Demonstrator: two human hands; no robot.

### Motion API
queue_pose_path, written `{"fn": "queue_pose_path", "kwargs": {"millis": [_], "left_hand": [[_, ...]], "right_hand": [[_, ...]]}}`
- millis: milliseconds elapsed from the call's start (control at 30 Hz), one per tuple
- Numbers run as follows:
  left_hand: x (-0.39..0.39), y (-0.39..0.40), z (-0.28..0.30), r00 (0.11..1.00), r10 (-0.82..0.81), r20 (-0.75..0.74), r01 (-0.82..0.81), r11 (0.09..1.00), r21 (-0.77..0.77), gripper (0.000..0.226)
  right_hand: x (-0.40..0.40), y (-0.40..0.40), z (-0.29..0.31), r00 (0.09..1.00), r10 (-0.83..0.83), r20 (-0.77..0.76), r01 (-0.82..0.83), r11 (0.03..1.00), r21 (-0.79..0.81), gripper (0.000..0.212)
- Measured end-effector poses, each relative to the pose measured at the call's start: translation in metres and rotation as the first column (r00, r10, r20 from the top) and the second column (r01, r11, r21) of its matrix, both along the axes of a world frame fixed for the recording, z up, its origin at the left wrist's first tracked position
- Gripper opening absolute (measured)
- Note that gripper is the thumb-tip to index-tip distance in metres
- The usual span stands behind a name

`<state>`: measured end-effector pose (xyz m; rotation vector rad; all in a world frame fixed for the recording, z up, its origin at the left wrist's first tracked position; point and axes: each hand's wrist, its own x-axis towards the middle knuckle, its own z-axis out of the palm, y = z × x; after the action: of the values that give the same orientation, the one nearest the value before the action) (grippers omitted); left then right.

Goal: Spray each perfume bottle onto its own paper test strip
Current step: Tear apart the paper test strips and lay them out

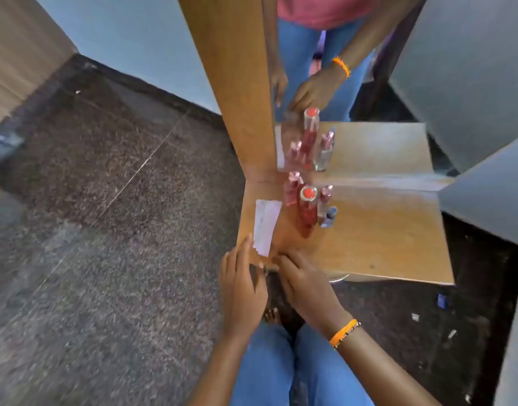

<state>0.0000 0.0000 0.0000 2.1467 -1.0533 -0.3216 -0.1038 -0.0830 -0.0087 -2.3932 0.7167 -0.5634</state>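
Several perfume bottles stand in a cluster near the back of a small wooden shelf point(383, 230): a tall red bottle with a red cap point(307, 212), a pink bottle point(292, 189) behind it, a slim pink-capped bottle point(325, 200) and a small blue-capped one point(329, 216). White paper strips point(266, 225) lie together at the shelf's left front corner. My left hand point(241, 285) rests at the shelf edge, fingertips touching the strips' near end. My right hand point(304, 284) is beside it at the front edge, fingers bent toward the strips. Neither hand clearly holds anything.
A mirror point(354, 83) with a wooden frame point(237, 83) rises behind the shelf and reflects the bottles and my arms. Dark speckled floor point(105, 230) spreads to the left. Grey panels stand at the right. My jeans-clad legs are below the hands.
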Motion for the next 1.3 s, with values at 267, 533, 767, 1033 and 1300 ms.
{"fn": "queue_pose_path", "kwargs": {"millis": [267, 533, 767, 1033, 1300], "left_hand": [[0.011, -0.016, -0.055, 0.978, 0.163, 0.131, -0.143, 0.978, -0.150, 0.038], [0.008, -0.017, -0.058, 0.959, 0.211, 0.187, -0.193, 0.975, -0.109, 0.032], [0.004, -0.018, -0.050, 0.932, 0.149, 0.331, -0.154, 0.988, -0.012, 0.033], [0.002, -0.019, -0.049, 0.926, 0.177, 0.333, -0.194, 0.981, 0.019, 0.030], [0.001, -0.018, -0.048, 0.930, 0.166, 0.329, -0.185, 0.982, 0.027, 0.032]], "right_hand": [[0.035, -0.007, -0.035, 0.982, -0.146, 0.122, 0.162, 0.978, -0.129, 0.027], [0.038, -0.025, -0.029, 0.992, -0.126, 0.018, 0.126, 0.992, 0.002, 0.046], [0.050, -0.033, -0.019, 0.937, -0.157, -0.311, 0.121, 0.984, -0.132, 0.058], [0.051, -0.024, -0.035, 0.940, -0.306, 0.150, 0.288, 0.949, 0.132, 0.038], [0.054, -0.021, -0.038, 0.902, -0.337, 0.271, 0.297, 0.938, 0.180, 0.027]]}}
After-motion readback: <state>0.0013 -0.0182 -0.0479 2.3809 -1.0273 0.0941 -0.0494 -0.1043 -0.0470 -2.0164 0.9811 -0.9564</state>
